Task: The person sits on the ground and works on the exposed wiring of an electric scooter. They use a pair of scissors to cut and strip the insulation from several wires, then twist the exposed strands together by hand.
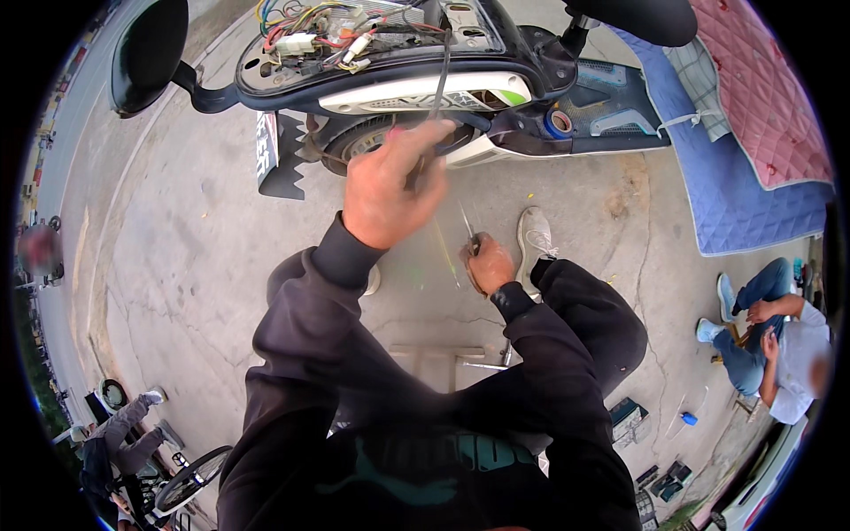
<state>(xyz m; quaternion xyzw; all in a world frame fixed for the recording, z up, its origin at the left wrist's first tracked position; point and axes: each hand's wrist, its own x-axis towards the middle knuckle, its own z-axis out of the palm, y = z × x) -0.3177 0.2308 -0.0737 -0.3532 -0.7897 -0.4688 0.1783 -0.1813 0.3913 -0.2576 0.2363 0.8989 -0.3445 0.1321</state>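
Above the ground, beside the scooter's body (425,94), is my left hand (390,190), its fingers closed and somewhat blurred. A dark cable (442,80) runs down from the scooter's open top to those fingers, which pinch its lower end. My right hand (490,265) is lower and to the right, wrapped around a slim tool (475,243) whose exact kind I cannot make out. A thin, shiny length points up from that fist. On the scooter's open top lies a tangle of coloured wires and white connectors (301,42).
Black mirrors (152,55) stick out on both sides of the scooter. A blue and pink quilted cover (748,190) hangs at the right. A seated person (779,341) is at the right, another person with a bicycle (190,478) at lower left. Tool trays (627,420) lie at lower right.
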